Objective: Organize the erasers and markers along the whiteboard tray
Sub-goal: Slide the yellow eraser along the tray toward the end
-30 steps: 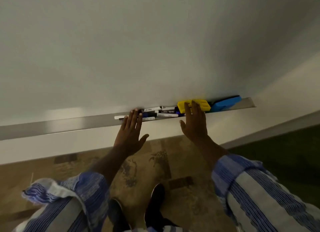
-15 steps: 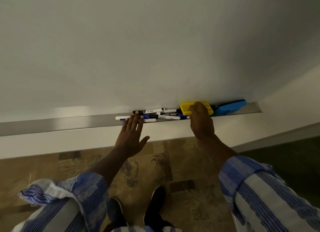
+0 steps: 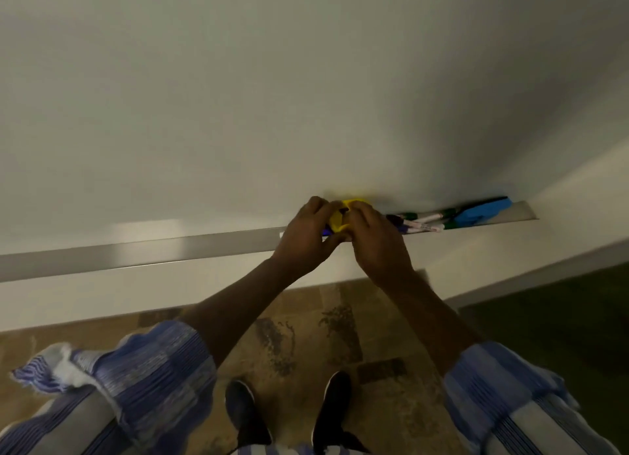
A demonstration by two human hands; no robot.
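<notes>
A yellow eraser (image 3: 341,219) is lifted just above the metal whiteboard tray (image 3: 170,247), held between both hands. My left hand (image 3: 303,236) grips its left side and my right hand (image 3: 377,240) grips its right side, fingers curled over it. Most of the eraser is hidden by the fingers. To the right, several markers (image 3: 422,222) lie bunched in the tray, with dark and green caps. A blue eraser (image 3: 483,211) rests at the tray's right end.
The white board (image 3: 306,97) fills the upper view. The tray's left stretch runs bare to the frame edge. Below are a patterned brown floor (image 3: 306,335), a dark green carpet (image 3: 561,318) at right, and my black shoes (image 3: 333,417).
My right hand picked the yellow eraser up from the tray and carried it left. My left hand left the markers and closed on the eraser too. The view shifted left.
</notes>
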